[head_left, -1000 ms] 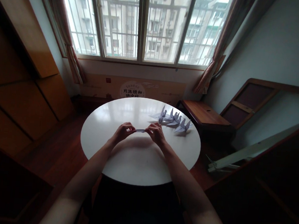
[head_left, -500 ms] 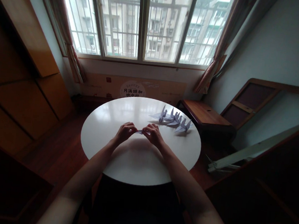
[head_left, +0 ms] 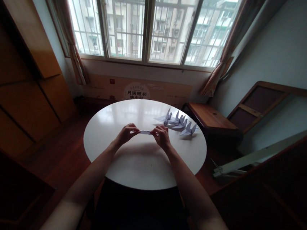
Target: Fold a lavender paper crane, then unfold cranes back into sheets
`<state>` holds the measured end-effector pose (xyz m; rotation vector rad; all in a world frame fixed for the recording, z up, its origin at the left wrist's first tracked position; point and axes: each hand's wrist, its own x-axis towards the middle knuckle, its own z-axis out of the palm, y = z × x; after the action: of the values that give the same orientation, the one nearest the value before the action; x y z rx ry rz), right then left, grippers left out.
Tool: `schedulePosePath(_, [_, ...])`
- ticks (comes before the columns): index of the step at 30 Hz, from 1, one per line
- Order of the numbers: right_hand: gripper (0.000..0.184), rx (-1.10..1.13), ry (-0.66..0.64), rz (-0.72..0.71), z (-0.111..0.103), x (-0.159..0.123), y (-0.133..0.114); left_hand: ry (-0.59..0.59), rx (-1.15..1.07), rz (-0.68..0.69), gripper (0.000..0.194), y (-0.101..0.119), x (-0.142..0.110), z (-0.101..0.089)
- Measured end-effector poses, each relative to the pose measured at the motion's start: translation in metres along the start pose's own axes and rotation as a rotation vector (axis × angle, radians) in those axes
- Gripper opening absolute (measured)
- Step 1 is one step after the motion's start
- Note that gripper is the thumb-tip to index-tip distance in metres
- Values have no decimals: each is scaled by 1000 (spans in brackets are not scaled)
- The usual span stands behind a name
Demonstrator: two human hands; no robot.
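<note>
Between my two hands a small piece of folded paper [head_left: 145, 132], pale purple-grey, is stretched out sideways above the table. My left hand [head_left: 126, 133] pinches its left end between thumb and fingertips. The right end is pinched in my right hand [head_left: 161, 135]. My fingers cover both ends, so the exact folds cannot be made out. Several folded paper cranes [head_left: 179, 122] in the same pale purple stand close together on the table, beyond and to the right of my right hand.
The round white table [head_left: 142, 172] is in front of me. A low wooden bench [head_left: 210, 117] stands behind it to the right, with a folded wooden frame [head_left: 260, 103] against the wall. Wooden cabinets [head_left: 20, 109] are at left, and a printed panel [head_left: 102, 84] sits under the window.
My hands have moved slightly apart, and more of the folded paper shows between them. The paper cranes stay where they were.
</note>
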<state>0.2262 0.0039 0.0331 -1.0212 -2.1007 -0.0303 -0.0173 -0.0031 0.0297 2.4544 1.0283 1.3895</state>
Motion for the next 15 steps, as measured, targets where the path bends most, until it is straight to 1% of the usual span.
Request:
schedulePosePath(6, [13,16,14,20,2,1,-3,51,21,-21,21,0,2,-2])
schedulePosePath(10, [12,47,34,66,2,1,-4,96,-1,-63,23,0,2,-5])
schedulePosePath(15, [13,63,42,112,2,2,-1,90,-19,-92,26,0,2,-6])
